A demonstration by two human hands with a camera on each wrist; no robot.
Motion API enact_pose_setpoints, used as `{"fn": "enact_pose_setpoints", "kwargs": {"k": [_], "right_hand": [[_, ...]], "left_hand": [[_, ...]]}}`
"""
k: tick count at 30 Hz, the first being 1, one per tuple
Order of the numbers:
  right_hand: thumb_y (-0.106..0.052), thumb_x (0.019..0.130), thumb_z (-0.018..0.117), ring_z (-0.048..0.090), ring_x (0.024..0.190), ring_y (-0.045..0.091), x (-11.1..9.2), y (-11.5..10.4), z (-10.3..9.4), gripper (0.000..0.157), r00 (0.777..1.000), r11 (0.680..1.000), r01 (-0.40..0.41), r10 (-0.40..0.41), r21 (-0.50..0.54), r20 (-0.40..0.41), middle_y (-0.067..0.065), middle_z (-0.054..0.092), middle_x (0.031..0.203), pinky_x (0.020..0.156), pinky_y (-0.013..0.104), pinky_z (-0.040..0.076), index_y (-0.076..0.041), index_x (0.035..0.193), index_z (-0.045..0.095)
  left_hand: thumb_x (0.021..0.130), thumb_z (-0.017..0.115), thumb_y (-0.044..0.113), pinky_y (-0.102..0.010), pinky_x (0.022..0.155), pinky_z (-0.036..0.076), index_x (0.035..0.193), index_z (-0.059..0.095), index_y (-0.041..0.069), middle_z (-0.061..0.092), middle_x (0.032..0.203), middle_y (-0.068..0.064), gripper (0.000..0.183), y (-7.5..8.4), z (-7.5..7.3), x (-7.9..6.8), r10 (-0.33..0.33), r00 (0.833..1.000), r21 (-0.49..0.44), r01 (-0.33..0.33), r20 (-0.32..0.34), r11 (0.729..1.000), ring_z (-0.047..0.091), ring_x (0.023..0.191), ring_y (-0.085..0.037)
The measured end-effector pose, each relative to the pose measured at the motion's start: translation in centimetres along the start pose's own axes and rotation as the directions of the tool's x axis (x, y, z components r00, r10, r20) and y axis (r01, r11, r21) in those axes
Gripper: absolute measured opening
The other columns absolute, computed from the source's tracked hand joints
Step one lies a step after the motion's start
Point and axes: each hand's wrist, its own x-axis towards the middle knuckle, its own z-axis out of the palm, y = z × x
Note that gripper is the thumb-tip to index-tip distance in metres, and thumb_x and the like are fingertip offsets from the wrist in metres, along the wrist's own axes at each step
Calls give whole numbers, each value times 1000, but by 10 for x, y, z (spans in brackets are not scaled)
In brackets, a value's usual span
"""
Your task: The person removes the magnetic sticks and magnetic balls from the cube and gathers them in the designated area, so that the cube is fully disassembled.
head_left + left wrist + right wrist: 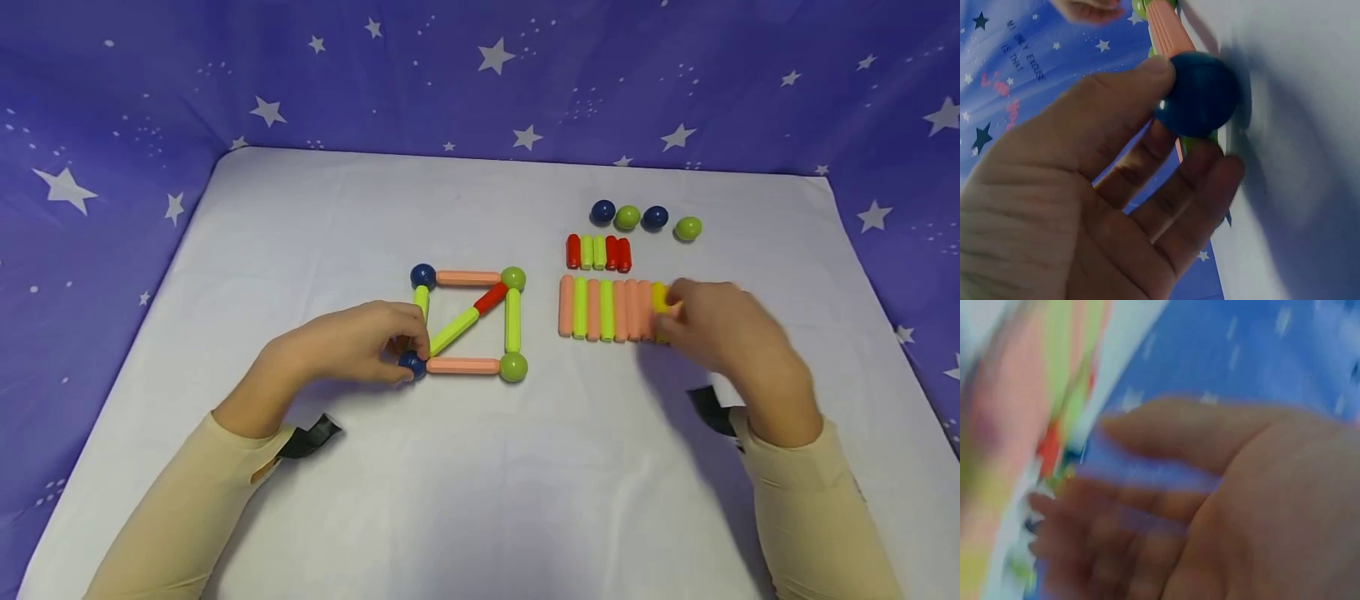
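Observation:
My left hand point(367, 343) pinches a dark blue ball point(1202, 94) between thumb and fingers. This ball is the near-left corner of a square frame of sticks and balls lying on the table. Two salmon sticks point(463, 366) and two lime sticks point(513, 321) form its sides, with another blue ball point(423, 276) and two green balls point(513, 367) at the other corners. A lime-and-red diagonal point(454, 332) crosses it. My right hand point(723, 325) is over the right end of a row of long sticks, beside a yellow stick point(659, 297); its blurred thumb and fingers point(1166, 431) stand apart.
The row of salmon and lime sticks point(607, 310) lies right of the frame. Behind it are short red and lime sticks point(598, 252), then blue and green balls point(656, 218). A starry purple cloth point(450, 83) rises behind the white table point(480, 475).

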Motion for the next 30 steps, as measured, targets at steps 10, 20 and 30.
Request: {"fn": "enact_pose_setpoints", "kwargs": {"k": [10,20,30], "right_hand": [[-19,89,72,53,69,9,8,-121,71,6,790,802,597,-579,35,-201,-2,56,93,61,22,48,-16,94,73],[-16,85,71,52,59,11,10,-143,88,5,786,833,512,-553,-212,-276,-3,53,78,50,25,43,-15,80,70],[-31,88,73,50,64,11,9,-132,83,16,878,884,465,-468,-50,-98,-6,56,78,57,25,43,-16,89,68]], "left_hand": [[84,77,28,-27,65,42,82,62,27,52,82,8,16,12,9,8,-4,997,252,22,-75,967,47,71,-8],[83,77,24,-26,60,41,76,61,27,52,79,9,18,14,13,10,-34,992,288,68,-120,955,47,65,-7],[84,76,23,-27,62,42,77,62,26,53,80,8,16,17,13,11,-65,993,280,92,-102,956,47,66,-8]]}}
